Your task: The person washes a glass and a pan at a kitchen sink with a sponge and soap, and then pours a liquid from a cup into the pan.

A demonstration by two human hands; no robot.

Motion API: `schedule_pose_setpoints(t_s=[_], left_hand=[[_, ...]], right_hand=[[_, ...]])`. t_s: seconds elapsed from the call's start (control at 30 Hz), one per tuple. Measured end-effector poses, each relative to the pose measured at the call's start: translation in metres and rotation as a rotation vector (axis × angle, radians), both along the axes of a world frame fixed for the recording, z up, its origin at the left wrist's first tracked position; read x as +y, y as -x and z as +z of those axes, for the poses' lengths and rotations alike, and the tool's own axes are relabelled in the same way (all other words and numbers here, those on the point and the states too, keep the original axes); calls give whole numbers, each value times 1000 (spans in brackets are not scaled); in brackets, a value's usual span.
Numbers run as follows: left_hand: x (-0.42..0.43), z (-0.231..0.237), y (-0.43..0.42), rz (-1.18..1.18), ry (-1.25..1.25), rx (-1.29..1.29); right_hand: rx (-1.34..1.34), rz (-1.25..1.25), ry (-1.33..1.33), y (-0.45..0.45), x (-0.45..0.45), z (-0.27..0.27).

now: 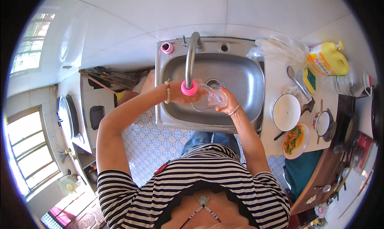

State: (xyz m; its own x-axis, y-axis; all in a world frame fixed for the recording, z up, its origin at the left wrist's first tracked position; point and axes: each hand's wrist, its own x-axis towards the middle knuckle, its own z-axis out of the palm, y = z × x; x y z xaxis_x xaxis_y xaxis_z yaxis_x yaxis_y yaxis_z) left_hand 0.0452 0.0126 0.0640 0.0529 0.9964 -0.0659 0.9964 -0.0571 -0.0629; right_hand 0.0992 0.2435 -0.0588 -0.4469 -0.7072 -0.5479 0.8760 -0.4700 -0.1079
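Note:
A clear glass cup (218, 99) lies tilted over the stainless-steel sink (244, 76), its wide mouth to the left. My right hand (230, 100) is closed around the cup's base end. At the cup's mouth is my left hand (200, 94), with its fingers reaching to the rim or inside; which of these is hard to tell. The curved metal faucet (190, 59) passes above my left hand, and its pink spout ring (189, 88) hides part of it. Just behind the cup shows the drain strainer (213, 84).
On the counter (271, 145) to the right are a white enamel bowl (286, 112), a plate of food (295, 141), a ladle (297, 80), a sponge (310, 80), plastic bags (280, 48) and a yellow pump bottle (330, 59). A pink container (167, 48) stands on the sink's back-left corner.

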Motion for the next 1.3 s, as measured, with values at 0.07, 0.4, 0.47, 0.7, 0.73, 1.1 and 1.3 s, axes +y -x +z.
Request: schedule_pose_setpoints(t_s=[0.07,0.4,0.47,0.7,0.73,1.1,1.3], left_hand=[[6,6,0,82,17,-53],[49,-36,-51,1465,-855,-1995],[44,-36,-51,1444,-906,-1950],[13,-14,-61,1050,-431,-1065],[11,-1,-57,899,-225,-804],[18,32,-37,513,72,-450],[30,-27,-35,530,47,-480]], right_hand=[[-47,11,1,1,1,0],[814,-490,-732,5,-14,4],[918,-492,-791,8,-14,10],[235,-27,-135,23,-12,19],[170,82,-97,21,-14,15],[258,199,-88,26,-24,31],[398,138,-221,28,-31,49]])
